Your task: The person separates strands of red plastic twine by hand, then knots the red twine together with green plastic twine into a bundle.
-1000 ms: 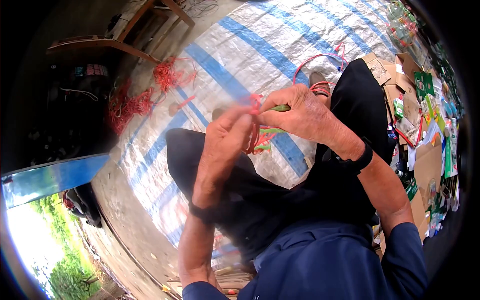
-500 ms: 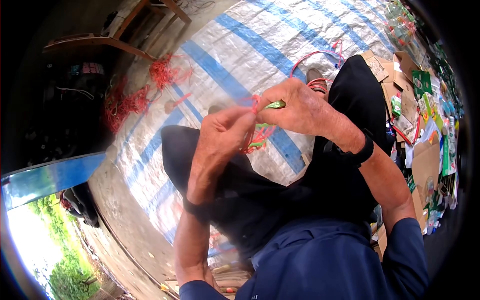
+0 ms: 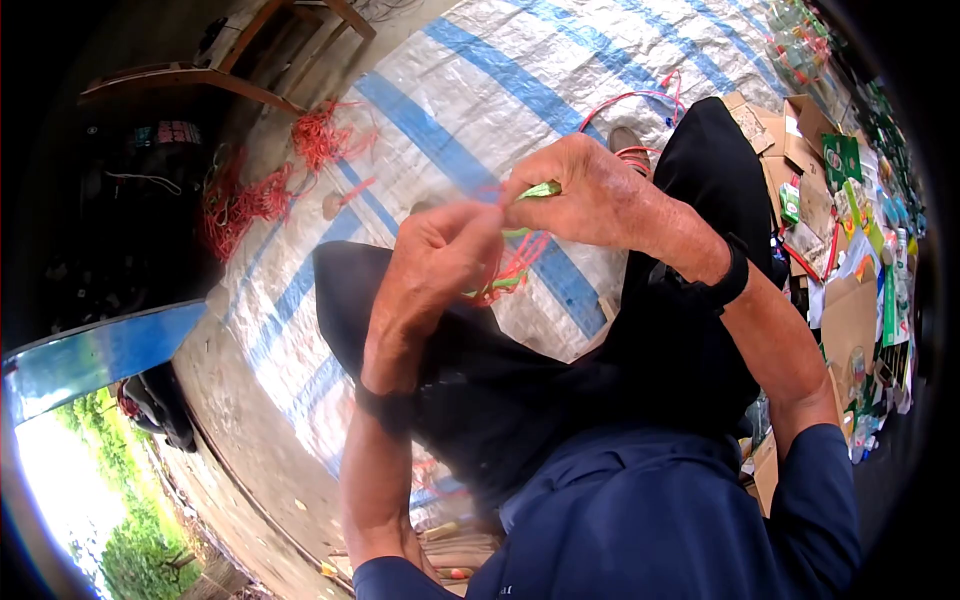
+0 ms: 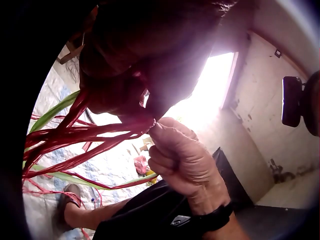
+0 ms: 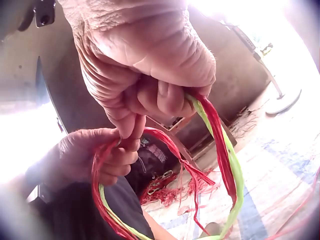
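Note:
In the head view my left hand [image 3: 435, 260] and right hand [image 3: 590, 195] meet in front of my knees. Both pinch a bundle of red and green plastic twine [image 3: 520, 265]. A short green piece sticks out above my right fingers. In the right wrist view the twine [image 5: 227, 165] curves down from my right hand [image 5: 145, 55] in a loop and comes up to my left hand [image 5: 90, 152], fingertips almost together. The left wrist view shows several red strands [image 4: 75, 135] running to the pinch point, my left hand dark above and my right hand [image 4: 185, 157] below.
A white sheet with blue stripes [image 3: 480, 140] covers the floor. Tangled red twine [image 3: 325, 135] lies at the left near a wooden frame [image 3: 190, 77]. Flattened cardboard and packaging [image 3: 850, 320] are heaped on the right. Red twine lies by my shoe [image 3: 622, 142].
Both hands stay together on the twine and drift slightly left and up in the head view as the camera shifts. The left fingers are blurred with motion.

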`<state>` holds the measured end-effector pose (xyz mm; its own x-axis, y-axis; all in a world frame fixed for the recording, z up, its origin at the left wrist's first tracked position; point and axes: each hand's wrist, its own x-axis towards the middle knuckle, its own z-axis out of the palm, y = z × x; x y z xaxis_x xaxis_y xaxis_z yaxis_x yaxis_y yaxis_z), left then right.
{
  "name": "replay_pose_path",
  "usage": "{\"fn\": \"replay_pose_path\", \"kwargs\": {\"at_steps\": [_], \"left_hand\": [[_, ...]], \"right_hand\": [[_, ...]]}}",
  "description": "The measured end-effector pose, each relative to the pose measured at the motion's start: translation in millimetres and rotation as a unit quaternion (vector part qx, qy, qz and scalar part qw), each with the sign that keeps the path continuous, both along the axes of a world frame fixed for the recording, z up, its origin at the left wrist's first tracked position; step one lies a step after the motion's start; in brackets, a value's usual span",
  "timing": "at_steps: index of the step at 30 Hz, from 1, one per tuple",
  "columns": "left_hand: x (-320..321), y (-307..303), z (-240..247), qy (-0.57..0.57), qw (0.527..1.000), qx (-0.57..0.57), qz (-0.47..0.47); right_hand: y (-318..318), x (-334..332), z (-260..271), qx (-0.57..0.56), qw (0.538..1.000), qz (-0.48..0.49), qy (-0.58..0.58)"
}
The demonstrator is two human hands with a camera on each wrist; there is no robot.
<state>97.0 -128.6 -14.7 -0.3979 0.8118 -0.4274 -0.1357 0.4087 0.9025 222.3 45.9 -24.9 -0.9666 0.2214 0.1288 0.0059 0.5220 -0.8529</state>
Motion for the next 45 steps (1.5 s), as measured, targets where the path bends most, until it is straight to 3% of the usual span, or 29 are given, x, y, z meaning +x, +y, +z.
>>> {"fn": "replay_pose_path", "kwargs": {"at_steps": [6,14,16,19,21,25,31,33,35,36,37,39,43,45], "left_hand": [[-5,-3,-1,-0.058,0.998,0.017,-0.008],[-4,-5,-1,-0.115,0.989,0.046,0.081],[-6,-9,4,-0.119,0.988,0.061,0.082],[-7,-13,6,-0.125,0.984,0.082,0.099],[-10,-15,6,-0.128,0.981,0.088,0.115],[-16,-20,0,-0.15,0.975,0.112,0.117],[-17,-23,0,-0.156,0.967,0.116,0.165],[-17,-24,2,-0.15,0.966,0.118,0.173],[-17,-25,4,-0.161,0.966,0.125,0.159],[-17,-25,4,-0.161,0.966,0.126,0.16],[-16,-24,4,-0.156,0.966,0.124,0.166],[-16,-23,2,-0.15,0.966,0.121,0.173],[-18,-23,-3,-0.146,0.963,0.117,0.197],[-18,-22,-1,-0.142,0.962,0.114,0.204]], "right_hand": [[4,-3,0,-0.001,1.0,0.013,0.003],[11,-9,2,-0.035,0.999,0.002,0.031],[22,-5,16,0.024,1.0,0.014,0.001],[38,-3,27,0.021,0.999,0.015,-0.019],[47,2,35,0.007,0.999,0.004,-0.046],[78,4,37,0.092,0.994,-0.016,-0.048],[111,22,52,0.139,0.976,-0.134,-0.1],[136,35,53,0.144,0.978,-0.124,-0.089],[156,46,55,0.078,0.99,-0.106,-0.059],[143,44,72,-0.001,0.98,-0.176,-0.091],[147,46,79,0.0,0.98,-0.175,-0.091],[157,57,84,0.014,0.997,-0.064,0.042],[176,87,74,0.001,0.986,-0.111,0.121],[233,104,57,-0.025,0.985,-0.128,0.114]]}}
